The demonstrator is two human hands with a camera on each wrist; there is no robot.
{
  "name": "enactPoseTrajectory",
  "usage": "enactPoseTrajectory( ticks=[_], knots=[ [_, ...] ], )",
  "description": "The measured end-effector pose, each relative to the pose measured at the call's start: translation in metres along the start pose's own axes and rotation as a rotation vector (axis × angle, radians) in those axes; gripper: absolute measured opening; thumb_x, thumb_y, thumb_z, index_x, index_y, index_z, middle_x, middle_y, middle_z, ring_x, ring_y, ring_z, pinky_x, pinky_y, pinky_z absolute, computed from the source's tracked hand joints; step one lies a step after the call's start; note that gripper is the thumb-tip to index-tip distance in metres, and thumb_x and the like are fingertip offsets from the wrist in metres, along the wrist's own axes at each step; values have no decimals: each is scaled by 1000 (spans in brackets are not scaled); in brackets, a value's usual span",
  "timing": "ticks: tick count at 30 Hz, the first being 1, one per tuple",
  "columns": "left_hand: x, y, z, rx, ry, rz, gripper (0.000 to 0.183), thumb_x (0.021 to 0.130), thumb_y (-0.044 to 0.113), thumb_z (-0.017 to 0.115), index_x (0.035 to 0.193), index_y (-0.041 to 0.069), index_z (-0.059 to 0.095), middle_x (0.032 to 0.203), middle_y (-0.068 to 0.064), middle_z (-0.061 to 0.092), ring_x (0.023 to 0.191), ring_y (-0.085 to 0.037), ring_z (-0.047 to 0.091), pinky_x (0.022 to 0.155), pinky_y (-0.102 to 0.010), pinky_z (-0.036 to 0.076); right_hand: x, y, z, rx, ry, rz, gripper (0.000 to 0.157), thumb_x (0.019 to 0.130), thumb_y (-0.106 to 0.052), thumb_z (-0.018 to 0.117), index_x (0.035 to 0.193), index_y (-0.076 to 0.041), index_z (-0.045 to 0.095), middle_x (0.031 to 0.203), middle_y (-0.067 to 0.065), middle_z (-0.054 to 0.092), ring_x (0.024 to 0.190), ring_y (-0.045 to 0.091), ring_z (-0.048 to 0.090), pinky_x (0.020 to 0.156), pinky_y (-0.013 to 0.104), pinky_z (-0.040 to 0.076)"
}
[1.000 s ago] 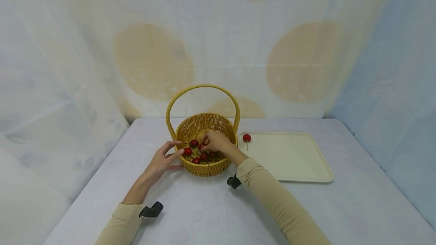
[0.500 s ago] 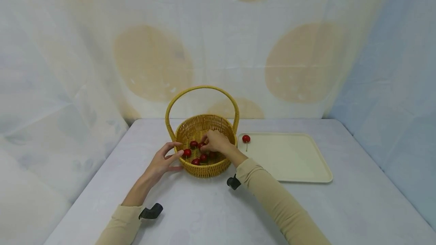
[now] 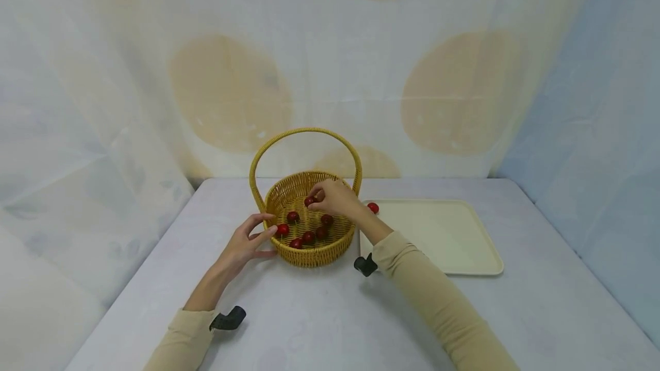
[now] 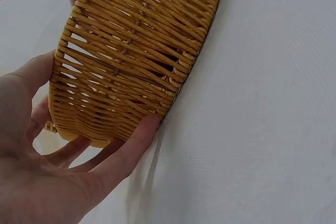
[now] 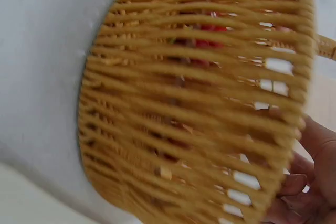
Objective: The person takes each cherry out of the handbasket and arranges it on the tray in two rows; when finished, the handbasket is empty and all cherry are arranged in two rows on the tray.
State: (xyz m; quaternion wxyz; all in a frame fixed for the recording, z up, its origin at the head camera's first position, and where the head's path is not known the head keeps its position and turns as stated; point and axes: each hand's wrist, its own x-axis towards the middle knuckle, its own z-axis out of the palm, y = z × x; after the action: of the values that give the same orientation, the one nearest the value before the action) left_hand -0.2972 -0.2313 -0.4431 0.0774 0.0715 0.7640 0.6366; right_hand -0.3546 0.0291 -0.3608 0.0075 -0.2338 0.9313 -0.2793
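Note:
A yellow woven basket (image 3: pixel 311 257) with a tall arched handle stands on the table. My left hand (image 3: pixel 248 240) holds its left side, thumb at the rim and fingers spread along the wicker wall (image 4: pixel 121 72). Over the basket's inside, my right hand (image 3: pixel 336 198) pinches a dark red cherry (image 3: pixel 309 201) between thumb and fingertips. Several more cherries (image 3: pixel 308 237) lie on the basket floor, one of them bright red (image 3: pixel 282 230) beside the left thumb. In the right wrist view, the basket wall partly hides the right hand (image 5: pixel 310 182).
A cream rectangular tray (image 3: pixel 438 239) lies to the right, close beside the basket. One red cherry (image 3: pixel 373 208) sits at its far left corner, partly covered by the right forearm. A patterned curtain (image 3: pixel 350 73) hangs behind the table (image 3: pixel 309 319).
The right hand has risen from the basket floor, moving slightly up and right with a cherry between its fingers. Another cherry has come into sight beneath it. The left hand stays put.

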Motion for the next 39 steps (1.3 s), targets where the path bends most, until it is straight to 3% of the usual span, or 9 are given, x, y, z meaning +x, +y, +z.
enactPoseTrajectory(
  ticks=[14,23,26,33,37,39],
  knots=[
    [-1,-1,-2,-17,-4,10,60,94,38,65,142,12,41,160,-8,21,140,-43,39,84,-52,60,-26,7,-25,24,4,-83,32,89,-30,74,115,-12,70,112,5,71,104,22,66,91,39,57],
    [1,-1,-1,-24,-6,4,59,92,40,67,140,15,43,157,-3,26,139,-40,41,82,-50,61,-47,25,-48,49,4,-105,35,89,-29,73,119,-13,68,113,5,71,107,26,65,87,41,56],
    [1,0,0,-29,-15,18,60,93,39,66,141,13,42,157,-4,26,138,-41,42,82,-50,61,-54,30,-56,38,15,-110,35,88,-29,73,119,-14,68,109,5,71,103,25,65,81,36,56],
    [0,2,0,-35,-25,35,60,94,37,66,141,9,41,157,-6,26,138,-42,42,83,-53,60,-68,45,-69,106,-2,-84,34,88,-25,74,118,-11,67,102,10,71,58,16,63,54,26,55],
    [1,3,-1,-32,-26,40,57,94,37,65,140,11,42,158,-7,25,138,-42,42,84,-54,59,-74,53,-74,93,6,-87,32,88,-24,74,116,-10,68,98,10,72,63,9,64,61,26,52],
    [1,3,-1,-31,-23,38,56,94,36,65,139,12,43,158,-6,24,138,-42,42,84,-54,59,-76,59,-76,68,17,-89,30,88,-25,74,115,-11,69,97,7,73,74,12,67,66,28,51]
  ],
)
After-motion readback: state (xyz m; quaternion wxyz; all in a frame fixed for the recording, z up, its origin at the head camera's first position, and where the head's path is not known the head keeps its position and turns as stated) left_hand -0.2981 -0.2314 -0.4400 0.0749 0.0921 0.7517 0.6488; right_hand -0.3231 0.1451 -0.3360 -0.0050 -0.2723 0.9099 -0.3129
